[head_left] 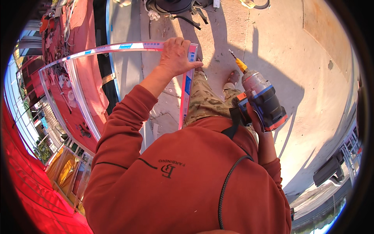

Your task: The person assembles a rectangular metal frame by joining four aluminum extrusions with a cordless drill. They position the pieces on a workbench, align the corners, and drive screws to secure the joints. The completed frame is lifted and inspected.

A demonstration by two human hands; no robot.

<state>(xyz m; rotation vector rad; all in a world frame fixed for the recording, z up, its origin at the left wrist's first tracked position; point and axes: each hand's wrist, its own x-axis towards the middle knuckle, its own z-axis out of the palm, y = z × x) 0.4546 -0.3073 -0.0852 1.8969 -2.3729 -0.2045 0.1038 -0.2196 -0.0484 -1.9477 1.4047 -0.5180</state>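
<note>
My left hand is closed over the corner of a large metal frame, its fingers over the top bar and its thumb across the side bar. Red, white and blue film covers the bars. One bar runs down toward my body; the long one stretches away to the left. On my right, a cordless drill is in my right hand, which is wrapped round the handle and partly hidden by the tool. A yellow sleeve with a thin bit sticks out of the drill's front, pointing away from me, apart from the frame.
To the left is a red-covered work surface with cords and scattered small items. Black equipment stands on the concrete floor ahead. A dark padded object is at far right. Red fabric hangs at lower left.
</note>
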